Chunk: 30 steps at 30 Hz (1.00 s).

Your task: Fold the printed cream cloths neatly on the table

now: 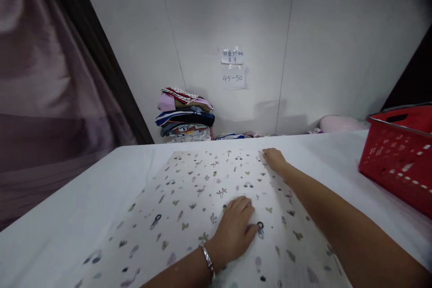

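Note:
A white cloth (pixel 189 193) printed with small cacti, flamingos, palm trees and rainbows lies spread over a white-covered table. My left hand (pixel 236 227), with a silver bracelet at its wrist, rests palm down on the middle of the cloth, fingers stretched out. Farther off, my right hand (pixel 274 158) is at the cloth's far right corner, its fingers closed at the edge; the fingertips are partly hidden. The cloth's near edge runs out of view at the bottom.
A red plastic basket (pixel 398 162) stands on the table (pixel 324 157) at the right. Behind the table rises a stack of folded fabrics (pixel 185 114), with a pink bundle (pixel 340 123) farther right. A pinkish curtain (pixel 50 90) hangs at the left. Paper signs (pixel 235 78) are on the wall.

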{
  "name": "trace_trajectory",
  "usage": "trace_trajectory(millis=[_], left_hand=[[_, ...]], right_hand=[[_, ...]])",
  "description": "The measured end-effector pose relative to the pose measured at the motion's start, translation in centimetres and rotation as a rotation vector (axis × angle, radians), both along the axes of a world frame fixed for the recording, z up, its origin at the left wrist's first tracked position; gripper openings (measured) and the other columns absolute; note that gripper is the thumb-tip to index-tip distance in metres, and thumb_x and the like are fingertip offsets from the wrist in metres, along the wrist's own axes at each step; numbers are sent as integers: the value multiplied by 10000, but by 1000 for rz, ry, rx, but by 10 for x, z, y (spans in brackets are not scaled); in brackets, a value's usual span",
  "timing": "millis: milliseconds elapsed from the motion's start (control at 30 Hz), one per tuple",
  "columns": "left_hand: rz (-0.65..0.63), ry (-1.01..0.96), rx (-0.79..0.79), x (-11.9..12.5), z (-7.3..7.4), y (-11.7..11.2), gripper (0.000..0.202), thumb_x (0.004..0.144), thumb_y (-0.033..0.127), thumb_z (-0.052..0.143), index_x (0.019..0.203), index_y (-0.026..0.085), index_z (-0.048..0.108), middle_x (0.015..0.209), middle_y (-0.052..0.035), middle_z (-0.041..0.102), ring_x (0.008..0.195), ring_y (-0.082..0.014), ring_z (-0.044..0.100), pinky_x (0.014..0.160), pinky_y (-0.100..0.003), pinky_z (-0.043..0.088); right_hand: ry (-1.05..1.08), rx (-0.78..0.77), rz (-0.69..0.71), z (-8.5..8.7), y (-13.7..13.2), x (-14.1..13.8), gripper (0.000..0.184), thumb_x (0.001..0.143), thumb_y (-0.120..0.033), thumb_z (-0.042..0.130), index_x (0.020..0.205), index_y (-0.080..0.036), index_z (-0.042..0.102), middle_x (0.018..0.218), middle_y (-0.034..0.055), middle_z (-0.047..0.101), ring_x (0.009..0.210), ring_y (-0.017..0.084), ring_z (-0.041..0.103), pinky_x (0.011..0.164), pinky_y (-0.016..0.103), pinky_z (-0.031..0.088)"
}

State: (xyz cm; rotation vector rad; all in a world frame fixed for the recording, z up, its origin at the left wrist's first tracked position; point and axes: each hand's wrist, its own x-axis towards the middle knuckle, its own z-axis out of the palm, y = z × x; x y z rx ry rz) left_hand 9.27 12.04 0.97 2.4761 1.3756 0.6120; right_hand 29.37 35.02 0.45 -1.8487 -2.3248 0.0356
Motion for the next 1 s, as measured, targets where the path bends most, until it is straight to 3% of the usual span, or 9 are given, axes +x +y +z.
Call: trace_trajectory(millis=[133, 400, 600, 767, 867, 1000], left_hand=[[-4, 20, -8, -13, -2, -3, 370, 831, 279, 519, 1195, 217, 491, 1321, -74, 463, 1262, -250, 354, 1081, -477, 269], [12, 31, -94, -26, 1, 3, 384, 837, 351, 521, 1202, 236, 494, 1374, -51, 428, 1313, -243, 301, 1115, -476, 197], [-1, 81, -142, -45, -2, 1, 498, 870, 454, 452, 1312, 227, 415, 1451, -84, 327, 1359, -257, 224, 1117, -497, 172], [43, 101, -166, -54, 4, -8, 511, 868, 463, 452, 1315, 218, 419, 1452, -98, 323, 1360, -267, 222, 1112, -515, 171], [63, 101, -142, -60, 4, -17, 495, 864, 430, 473, 1313, 229, 418, 1456, -88, 317, 1360, -262, 226, 1111, -523, 175], [75, 127, -121, -71, -1, -29, 514, 830, 361, 537, 1315, 244, 413, 1449, -71, 335, 1356, -255, 240, 1112, -517, 193]], right_hand=[[-62, 14, -35, -3, 9, -8, 235, 865, -185, 447, 969, -155, 657, 1056, 127, 623, 999, 246, 538, 796, 314, 376], [-110, 38, -196, -8, 25, -6, 291, 849, -74, 374, 1019, -111, 607, 1029, 170, 601, 966, 250, 549, 776, 337, 372], [-128, 16, -78, -10, 20, -10, 276, 905, -182, 361, 1047, -149, 595, 1090, 145, 586, 1018, 247, 520, 794, 336, 367], [-112, 5, 39, -7, 20, -32, 279, 928, -289, 378, 1045, -187, 610, 1094, 106, 596, 1022, 211, 519, 799, 296, 357], [-89, 24, 22, -10, 25, -48, 271, 916, -294, 403, 1035, -189, 622, 1083, 105, 598, 1011, 218, 522, 784, 298, 360], [-60, 91, -87, -15, 31, -60, 291, 906, -184, 362, 1029, -146, 622, 1069, 152, 592, 1015, 251, 513, 818, 352, 347]])
